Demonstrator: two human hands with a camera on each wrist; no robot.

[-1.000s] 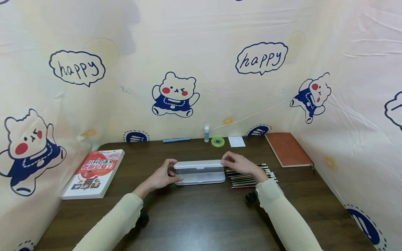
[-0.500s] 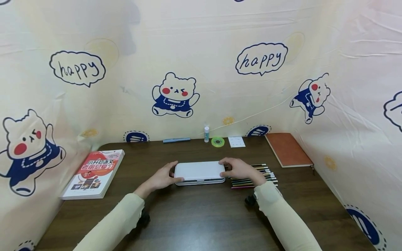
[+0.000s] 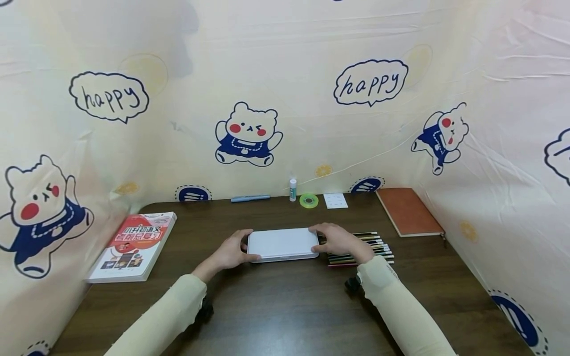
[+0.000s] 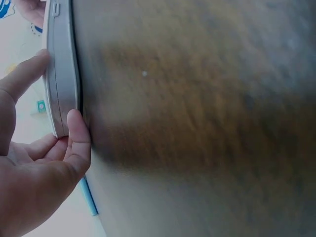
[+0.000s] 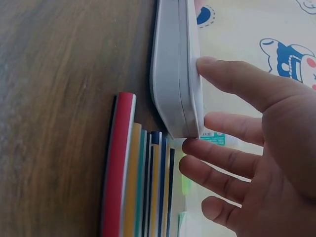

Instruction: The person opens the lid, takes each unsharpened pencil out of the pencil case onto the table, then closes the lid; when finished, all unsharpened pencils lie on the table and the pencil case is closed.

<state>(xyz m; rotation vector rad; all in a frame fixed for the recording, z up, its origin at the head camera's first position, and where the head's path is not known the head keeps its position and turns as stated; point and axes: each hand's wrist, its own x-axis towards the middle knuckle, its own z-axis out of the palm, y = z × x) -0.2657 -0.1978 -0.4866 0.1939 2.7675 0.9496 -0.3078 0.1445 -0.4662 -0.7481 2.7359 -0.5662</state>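
Note:
A white pencil case (image 3: 282,243) lies on the dark wooden table with its lid down. My left hand (image 3: 229,251) grips the case's left end, thumb at the front corner and fingers round the end. In the left wrist view, the thumb rests on the lid edge of the pencil case (image 4: 61,74), and a bent finger lies low against its side. My right hand (image 3: 340,241) is at the right end. In the right wrist view, its thumb (image 5: 232,74) presses on the lid while the other fingers spread loosely by the end. Several pencils (image 3: 362,252) lie partly under this hand.
A workbook (image 3: 133,247) lies at the left, and a brown notebook (image 3: 411,212) at the back right. Along the back edge are a blue pen (image 3: 250,199), a glue stick (image 3: 292,190), a green tape roll (image 3: 308,200) and a white paper (image 3: 335,200). A printed cloth hangs behind.
The pencil case's lid, raised a second ago, has swung down and shut. My right hand came forward and down with it; my left hand stayed at the left end.

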